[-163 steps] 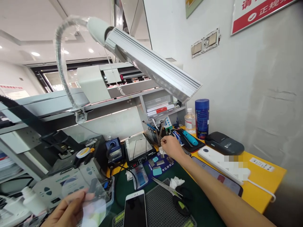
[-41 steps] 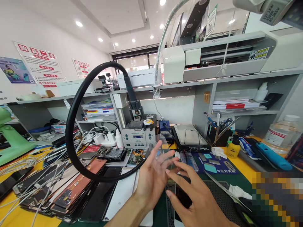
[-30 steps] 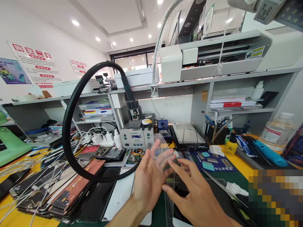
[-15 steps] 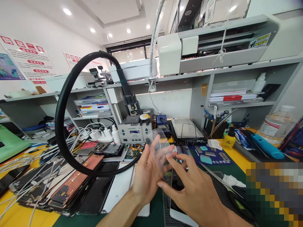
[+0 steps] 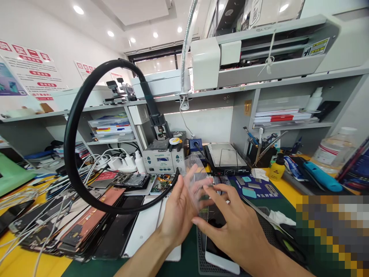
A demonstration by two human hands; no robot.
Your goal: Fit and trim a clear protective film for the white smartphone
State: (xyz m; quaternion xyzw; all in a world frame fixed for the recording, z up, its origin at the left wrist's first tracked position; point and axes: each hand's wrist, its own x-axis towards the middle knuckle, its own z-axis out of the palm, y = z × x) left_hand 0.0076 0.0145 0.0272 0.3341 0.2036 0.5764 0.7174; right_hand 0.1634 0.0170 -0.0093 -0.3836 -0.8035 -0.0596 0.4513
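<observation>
Clear film (image 5: 196,184) is raised off the bench, slanted across the left hand (image 5: 177,209), whose fingers spread behind it; cannot tell whether they clamp it. Right hand (image 5: 241,224) is close by, thumb and forefinger parted, fingertips at the film's right edge; contact unclear. Status: film is picked up, judged mid-handling; it is not set down anywhere. Whether any layer is peeled: cannot tell. White-framed phone (image 5: 221,261) lies below, partly behind the right hand, on the perforated mat (image 5: 202,265). Scissors (image 5: 288,243) lie to the right, unheld.
</observation>
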